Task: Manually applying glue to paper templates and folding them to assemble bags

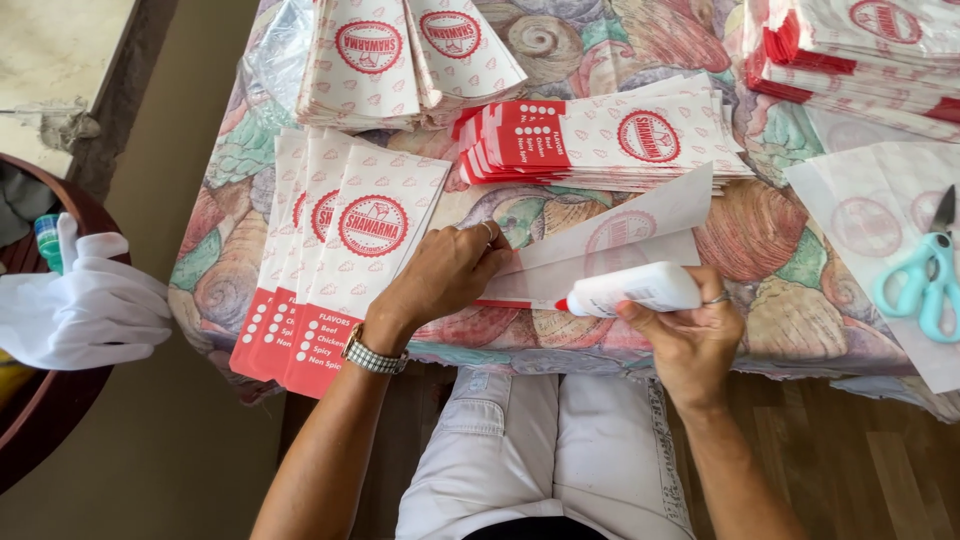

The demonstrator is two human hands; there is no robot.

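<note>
My left hand presses down the edge of a white printed paper sheet that lies partly folded on the table's front edge. My right hand grips a white glue bottle laid sideways, its red tip touching the sheet's lower edge beside my left fingers. A wristwatch sits on my left wrist, and each hand wears a ring.
Finished red-and-white paper bags lie fanned at the left, with further stacks behind and at the top. Teal scissors rest on flat sheets at the right. A white glove lies on a round wooden table to the far left.
</note>
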